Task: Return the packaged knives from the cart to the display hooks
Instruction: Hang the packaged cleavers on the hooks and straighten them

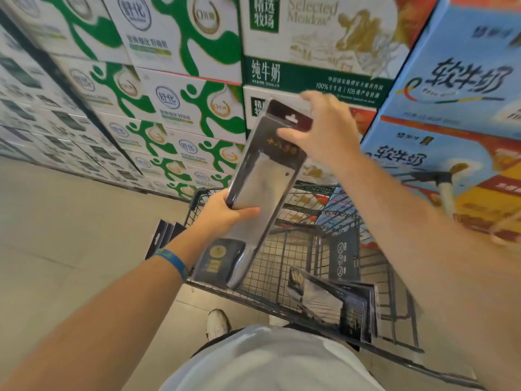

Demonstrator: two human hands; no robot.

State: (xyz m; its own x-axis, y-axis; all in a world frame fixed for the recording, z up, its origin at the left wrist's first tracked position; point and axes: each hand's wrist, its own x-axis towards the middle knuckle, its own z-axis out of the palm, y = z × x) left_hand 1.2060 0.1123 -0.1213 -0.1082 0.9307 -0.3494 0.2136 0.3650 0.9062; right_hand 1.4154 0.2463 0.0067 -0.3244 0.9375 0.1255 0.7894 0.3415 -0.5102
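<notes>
You hold one packaged knife [265, 176] above the cart [282, 258], left hand [225, 213] gripping its middle, right hand [324, 131] pinching its hanger end; next, find the hooks, none in view.

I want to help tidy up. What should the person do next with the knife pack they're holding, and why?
Probably turn to find a hook and bring the knife pack to it, top first. The left hand grips its lower part and the right hand pinches the top by the hang hole, so it is ready to hang, but only milk boxes show ahead.
</notes>
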